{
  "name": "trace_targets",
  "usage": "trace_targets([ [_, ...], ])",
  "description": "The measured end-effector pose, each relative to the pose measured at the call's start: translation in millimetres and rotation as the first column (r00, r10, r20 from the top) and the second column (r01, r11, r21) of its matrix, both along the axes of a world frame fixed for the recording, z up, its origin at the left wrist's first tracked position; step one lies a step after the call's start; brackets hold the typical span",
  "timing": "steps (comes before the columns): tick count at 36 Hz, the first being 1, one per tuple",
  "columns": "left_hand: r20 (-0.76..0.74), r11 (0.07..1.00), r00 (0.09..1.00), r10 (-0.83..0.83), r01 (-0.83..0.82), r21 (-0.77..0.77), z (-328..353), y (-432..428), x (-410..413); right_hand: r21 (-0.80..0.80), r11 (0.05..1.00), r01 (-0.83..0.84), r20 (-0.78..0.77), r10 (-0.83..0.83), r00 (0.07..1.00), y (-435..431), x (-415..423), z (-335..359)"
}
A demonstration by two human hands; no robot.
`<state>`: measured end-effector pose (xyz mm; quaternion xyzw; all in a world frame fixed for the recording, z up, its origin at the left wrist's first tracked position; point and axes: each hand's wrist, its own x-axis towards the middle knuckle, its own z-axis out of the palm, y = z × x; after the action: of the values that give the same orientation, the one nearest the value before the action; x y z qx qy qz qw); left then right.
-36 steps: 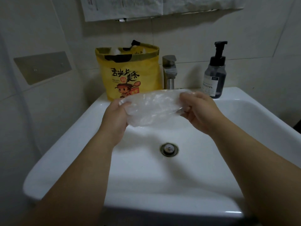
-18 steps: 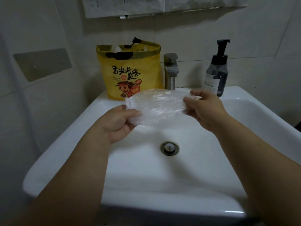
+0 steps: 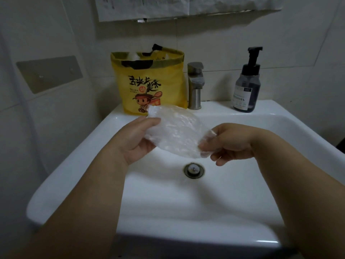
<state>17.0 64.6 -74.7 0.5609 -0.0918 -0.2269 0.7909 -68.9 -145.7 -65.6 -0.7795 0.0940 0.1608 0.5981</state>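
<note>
Your left hand (image 3: 137, 140) pinches the clear plastic wrap (image 3: 177, 133) at its left edge, thumb on top; your right hand (image 3: 233, 143) pinches its right edge. It hangs mid-frame over the sink (image 3: 214, 202). Since the earlier frame your right hand has dropped, tilting the wrap down rightward.
</note>
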Motion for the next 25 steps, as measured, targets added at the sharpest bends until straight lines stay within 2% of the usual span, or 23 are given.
trace_targets([
  [2,0.012,0.985,0.999,0.045,-0.042,-0.169,4,1,1,0.038,0.999,-0.023,0.042,0.022,0.999,5,-1,0],
  [4,-0.037,0.892,0.995,0.096,-0.103,-0.441,7,4,5,0.178,0.983,0.034,0.145,-0.061,0.988,13,3,0],
  [5,-0.077,0.841,0.991,0.107,-0.132,-0.525,6,5,6,0.269,0.960,0.077,0.204,-0.135,0.970,19,5,-1],
  [6,-0.099,0.835,0.990,0.103,-0.140,-0.532,4,5,7,0.350,0.931,0.104,0.253,-0.201,0.946,25,7,-1],
  [7,-0.083,0.888,0.994,0.069,-0.099,-0.449,2,1,4,0.408,0.906,0.115,0.287,-0.246,0.926,32,8,-2],
  [9,0.046,0.972,0.985,-0.167,0.172,-0.160,-9,-13,-7,0.437,0.893,0.105,0.330,-0.268,0.905,47,10,-5],
  [10,0.089,0.955,0.952,-0.293,0.295,-0.017,-15,-23,-15,0.403,0.908,0.110,0.353,-0.266,0.897,54,12,-9],
  [11,0.097,0.938,0.933,-0.346,0.340,0.074,-19,-31,-21,0.321,0.937,0.140,0.387,-0.265,0.883,59,13,-13],
  [12,0.089,0.943,0.941,-0.325,0.316,0.105,-20,-38,-25,0.216,0.959,0.184,0.427,-0.262,0.866,62,15,-17],
  [14,0.069,0.976,0.976,-0.206,0.200,0.085,-18,-46,-27,0.108,0.970,0.219,0.476,-0.244,0.845,65,16,-21],
  [19,0.057,0.993,0.996,-0.072,0.077,-0.091,-5,-33,-12,0.088,0.992,0.091,0.397,-0.118,0.910,61,12,-23],
  [22,0.032,0.969,0.998,0.047,-0.038,-0.244,0,-16,1,0.060,0.994,0.090,0.365,-0.106,0.925,53,12,-21],
  [25,-0.032,0.920,0.983,0.182,-0.182,-0.346,2,-2,15,0.110,0.990,0.094,0.322,-0.124,0.939,43,11,-17],
])
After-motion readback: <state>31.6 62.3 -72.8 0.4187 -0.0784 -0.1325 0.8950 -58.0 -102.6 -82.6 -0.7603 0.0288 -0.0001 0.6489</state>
